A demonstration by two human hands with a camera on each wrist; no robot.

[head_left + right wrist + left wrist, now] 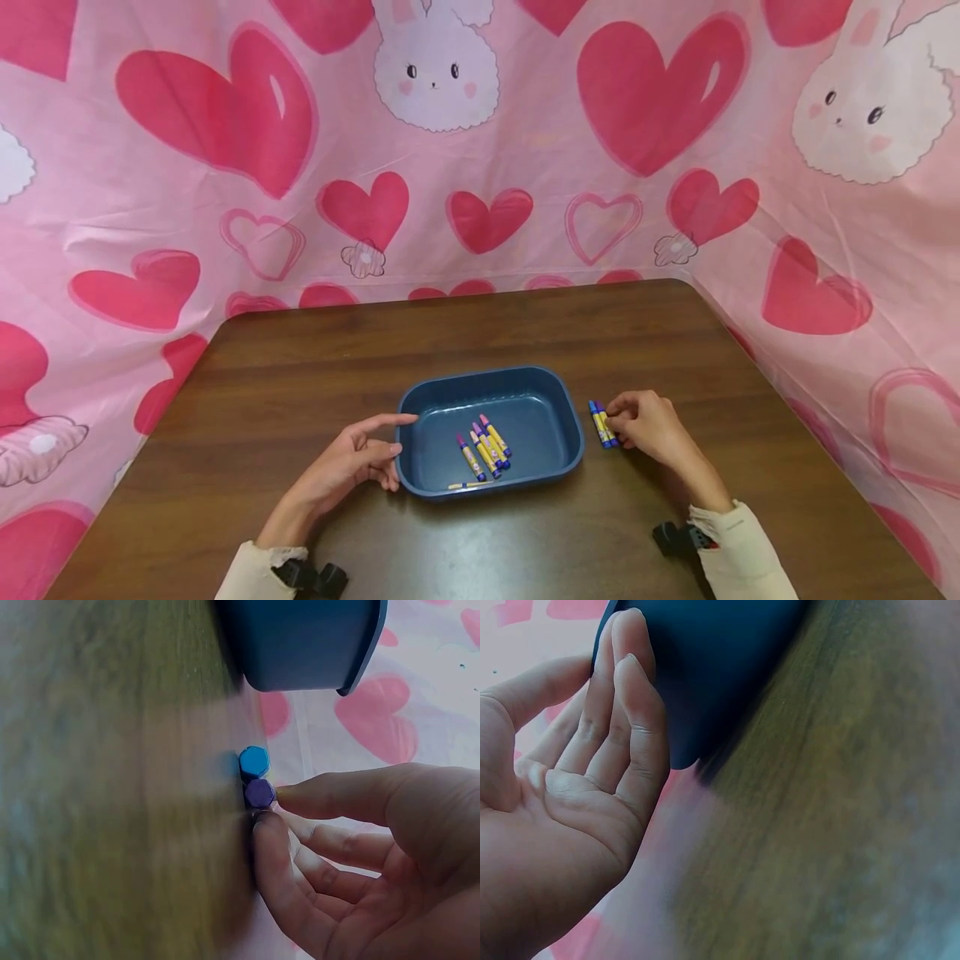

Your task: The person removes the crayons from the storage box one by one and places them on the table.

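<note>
A dark blue rectangular tray [487,384] stands on the table, with several yellow-wrapped crayons [470,458] lying in its near half. My left hand [348,462] is at the tray's left end, its index finger straight over the rim and its thumb by the edge. To the right of the tray, a blue-tipped crayon [254,762] and a purple-tipped crayon [260,793] lie side by side on the table. My right hand [651,427] pinches the purple-tipped crayon between thumb and index finger. Its fingers partly hide that crayon in the head view.
The brown wooden table [465,550] has rounded far corners. A pink cloth [540,233] printed with hearts and rabbits hangs behind it and along both sides. A black strap device [678,539] sits on each wrist.
</note>
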